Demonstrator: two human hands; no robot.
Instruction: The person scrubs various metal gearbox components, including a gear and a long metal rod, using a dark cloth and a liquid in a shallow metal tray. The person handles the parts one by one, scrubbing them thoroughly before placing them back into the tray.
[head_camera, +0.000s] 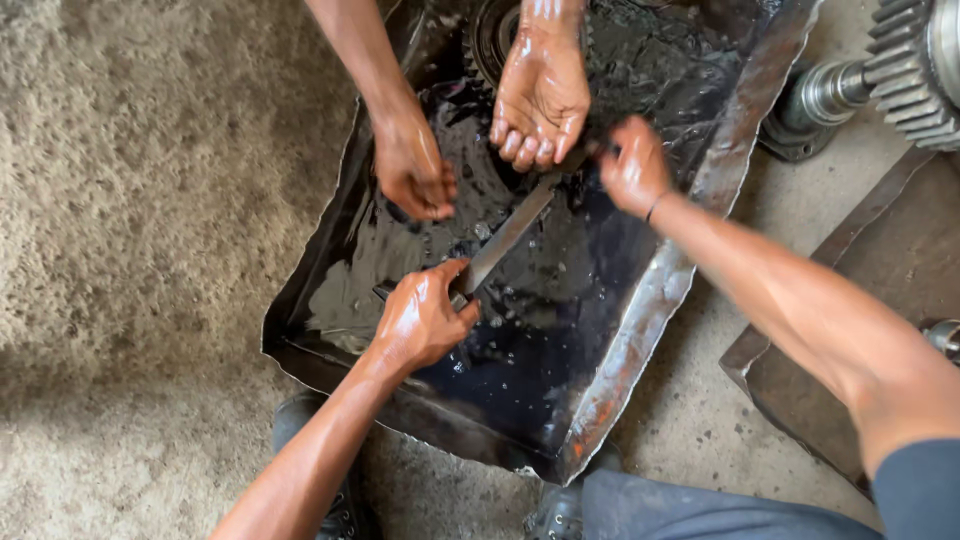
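A long flat metal bar (510, 232) lies slantwise over a shallow sheet-metal tray (640, 320) filled with dark oily liquid. My left hand (420, 320), wet with oil, grips the bar's lower end. My right hand (632, 168) is closed around its upper end. Another person's two oily hands reach in from the top: one (540, 95) hangs with fingers curled just above the bar, the other (412, 170) dips toward the liquid at the tray's left.
A large steel gear on a shaft (900, 70) lies at the top right. A rusty metal plate (880, 270) rests on the concrete floor under my right arm. A round toothed part (485, 40) sits in the tray's far end. Dark boots (345, 505) stand below the tray.
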